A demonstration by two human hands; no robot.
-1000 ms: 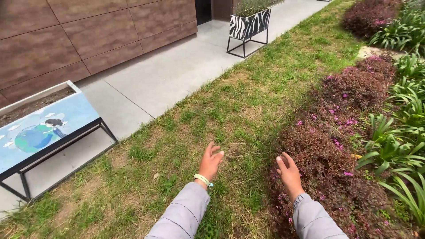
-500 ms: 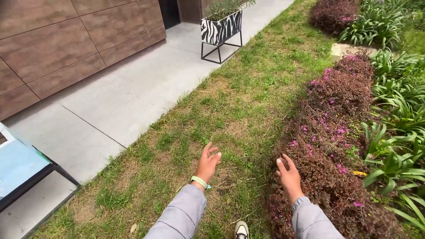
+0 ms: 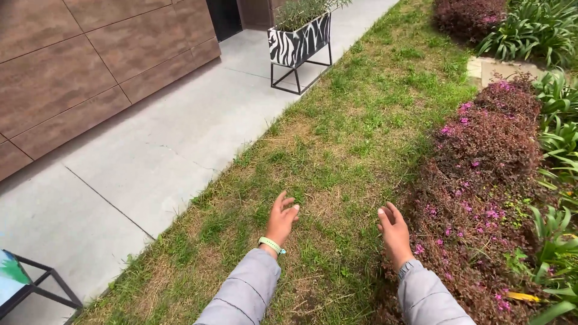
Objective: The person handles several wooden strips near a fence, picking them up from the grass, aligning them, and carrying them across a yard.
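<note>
Both hands out in front, lower middle of the frame, held above the ground with nothing in them. Left hand [image 3: 282, 221] hangs over the patchy grass [image 3: 337, 150], fingers loosely spread and slightly curled, palm turned inward; pale green wristband [image 3: 272, 245] at the grey cuff. Right hand [image 3: 394, 233] sits at the left edge of the low purple shrub [image 3: 487, 156], fingers half open and relaxed, thumb up. Cannot tell whether the fingertips brush the leaves; it looks just beside them, not gripping.

Judgement: the work in hand appears to be a reach toward the shrub border, no grasp formed. Any contact there would call for the right hand to drop lower and close on stems.

Surroundings: concrete path [image 3: 150, 150] at left, zebra-striped planter box [image 3: 299, 41] on a black stand upper middle, long green leaves [image 3: 557, 129] at right edge.
</note>
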